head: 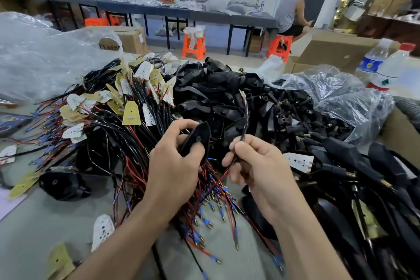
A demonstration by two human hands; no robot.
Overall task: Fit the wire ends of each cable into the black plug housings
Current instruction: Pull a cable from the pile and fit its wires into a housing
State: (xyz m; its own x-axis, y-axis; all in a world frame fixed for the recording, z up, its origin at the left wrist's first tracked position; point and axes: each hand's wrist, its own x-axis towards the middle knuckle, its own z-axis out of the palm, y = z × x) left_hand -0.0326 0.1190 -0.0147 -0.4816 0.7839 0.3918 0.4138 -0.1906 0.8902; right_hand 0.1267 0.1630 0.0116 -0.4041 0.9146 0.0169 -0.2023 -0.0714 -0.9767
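My left hand (175, 163) grips a flat black plug housing (197, 137) with a small hole in its face, held above the wires. To its right, my right hand (252, 161) pinches a thin black cable (246, 120) that rises from my fingers toward the housing pile; its red wire end hangs below my fingers. A large heap of empty black plug housings (216, 91) lies straight ahead. Left of it sits a tangle of black cables (118, 120) with yellow and white LED boards, their red and black wire ends (211, 204) with gold tips spilling under my hands.
A lone black housing (61, 185) lies at the left on the grey table. Finished black pieces (363, 177) pile at the right beside a clear bag of small black parts (329, 102). Two water bottles (386, 68) stand at the far right. A seated person (292, 11) works at a back table.
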